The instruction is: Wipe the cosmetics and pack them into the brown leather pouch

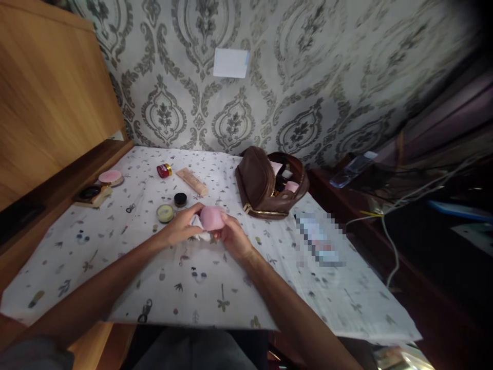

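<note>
Between my two hands, just above the cloth-covered table, is a pink rounded container [211, 218]. My right hand [235, 239] grips its right side with thumb and fingers. My left hand [185, 225] is closed on a crumpled white tissue [197, 224], pressed to the container's left side. The underside of the container is hidden. Close to my left hand lie a small round tin [165, 213] with a pale yellow-green face and a black round lid or pot [180, 199]. Behind them rests a beige squeeze tube [192, 182].
A brown zip bag [256, 182] stands open at the back right, with cosmetics inside. Left are a red jar [164, 170], a pink round compact [111, 178] and a black-and-gold case [91, 195]. A blurred flat item [319, 239] lies right. A wooden cabinet [57, 77] borders the left.
</note>
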### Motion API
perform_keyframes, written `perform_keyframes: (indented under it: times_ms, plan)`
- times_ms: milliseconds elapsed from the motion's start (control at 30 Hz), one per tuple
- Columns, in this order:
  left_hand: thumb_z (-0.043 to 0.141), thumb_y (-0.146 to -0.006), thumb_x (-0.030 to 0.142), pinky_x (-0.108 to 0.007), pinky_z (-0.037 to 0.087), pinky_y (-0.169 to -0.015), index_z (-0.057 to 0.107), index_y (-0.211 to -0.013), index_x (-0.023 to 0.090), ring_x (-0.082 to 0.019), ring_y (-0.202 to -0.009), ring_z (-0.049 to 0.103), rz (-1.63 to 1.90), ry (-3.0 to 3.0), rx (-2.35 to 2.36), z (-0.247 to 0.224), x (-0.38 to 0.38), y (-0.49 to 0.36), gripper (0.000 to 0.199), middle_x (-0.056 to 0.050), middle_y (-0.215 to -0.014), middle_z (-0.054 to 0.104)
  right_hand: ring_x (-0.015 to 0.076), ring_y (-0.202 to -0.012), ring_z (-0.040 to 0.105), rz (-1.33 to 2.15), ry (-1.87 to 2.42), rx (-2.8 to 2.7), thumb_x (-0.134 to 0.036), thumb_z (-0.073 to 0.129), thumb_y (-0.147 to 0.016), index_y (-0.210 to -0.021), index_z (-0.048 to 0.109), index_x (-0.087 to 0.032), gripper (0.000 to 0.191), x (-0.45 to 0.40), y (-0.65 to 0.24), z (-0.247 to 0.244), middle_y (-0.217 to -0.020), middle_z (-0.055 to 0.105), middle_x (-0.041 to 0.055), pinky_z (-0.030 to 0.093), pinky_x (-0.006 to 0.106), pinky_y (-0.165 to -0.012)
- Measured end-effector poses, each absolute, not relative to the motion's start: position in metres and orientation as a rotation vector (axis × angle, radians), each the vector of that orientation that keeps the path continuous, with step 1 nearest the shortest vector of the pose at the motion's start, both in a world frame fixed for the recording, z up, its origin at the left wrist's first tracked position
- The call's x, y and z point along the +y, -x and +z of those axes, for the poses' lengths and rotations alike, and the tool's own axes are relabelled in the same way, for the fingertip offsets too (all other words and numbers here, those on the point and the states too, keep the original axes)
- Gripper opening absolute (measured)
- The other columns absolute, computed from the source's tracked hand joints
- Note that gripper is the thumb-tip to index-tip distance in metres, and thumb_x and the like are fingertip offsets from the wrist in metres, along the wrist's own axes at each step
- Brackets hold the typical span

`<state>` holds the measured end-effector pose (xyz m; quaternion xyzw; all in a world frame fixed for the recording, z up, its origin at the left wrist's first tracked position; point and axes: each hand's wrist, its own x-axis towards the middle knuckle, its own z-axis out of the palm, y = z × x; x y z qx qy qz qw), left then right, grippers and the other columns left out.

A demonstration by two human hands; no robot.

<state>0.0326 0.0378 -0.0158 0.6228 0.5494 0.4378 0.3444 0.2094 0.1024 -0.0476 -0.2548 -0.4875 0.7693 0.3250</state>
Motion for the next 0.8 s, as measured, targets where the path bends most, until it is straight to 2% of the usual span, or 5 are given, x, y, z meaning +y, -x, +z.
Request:
perform_keyframes:
  times_ms: [200, 367, 567, 633, 800]
  plan:
    - [0.062, -0.069, 0.028, -0.038, 0.048, -0.101, 0.073, -0.101, 0.024, -0.032, -0.112, 0.063, 1.232, -1.372, 1.414, -0.009, 0.036, -0.036, 0.035, -0.004, -0.108, 0.075, 0.0157, -0.073, 0.06, 1.699, 0.661, -1.626, -0.06, 0.079, -0.071, -0.122, 0.069, -0.022, 0.065, 0.101, -0.213, -0.048, -0.093, 0.07, 0.0027, 0.051, 0.028, -0.064]
    - [0.07, -0.064, 0.032, -0.043, 0.046, -0.11, 0.067, -0.128, 0.025, -0.037, -0.134, 0.053, 1.186, -1.225, 1.462, -0.034, 0.028, -0.035, 0.064, -0.007, -0.137, 0.066, 0.0245, -0.101, 0.065, 1.157, 0.741, -1.954, -0.049, 0.086, -0.066, -0.129, 0.069, -0.024, 0.07, 0.104, -0.216, -0.046, -0.116, 0.07, 0.0072, 0.054, 0.039, -0.091]
    - [0.076, -0.059, 0.059, -0.053, 0.058, -0.086, 0.058, -0.137, 0.052, -0.041, -0.117, 0.065, 1.194, -1.134, 1.437, -0.064, 0.032, -0.044, 0.08, 0.005, -0.125, 0.074, 0.0216, -0.09, 0.065, 0.863, 0.708, -2.059, -0.046, 0.09, -0.064, -0.128, 0.069, -0.027, 0.07, 0.121, -0.252, -0.019, -0.105, 0.067, 0.0043, 0.055, 0.036, -0.087]
    - [0.075, -0.061, 0.065, -0.052, 0.059, -0.079, 0.063, -0.133, 0.047, -0.042, -0.109, 0.068, 1.145, -1.189, 1.373, -0.062, 0.032, -0.05, 0.075, -0.002, -0.12, 0.076, 0.0221, -0.092, 0.065, 0.782, 0.651, -1.967, -0.047, 0.089, -0.065, -0.126, 0.069, -0.025, 0.068, 0.138, -0.276, 0.0, -0.106, 0.067, 0.0053, 0.055, 0.036, -0.087]
    - [0.071, -0.065, 0.07, -0.051, 0.057, -0.087, 0.075, -0.111, 0.03, -0.039, -0.096, 0.071, 0.927, -1.328, 1.437, -0.051, 0.041, -0.049, 0.061, -0.01, -0.1, 0.077, 0.023, -0.106, 0.062, 0.598, 0.803, -1.588, -0.044, 0.08, -0.076, -0.131, 0.062, -0.023, 0.061, 0.211, -0.338, 0.056, -0.126, 0.063, 0.0089, 0.053, 0.036, -0.089]
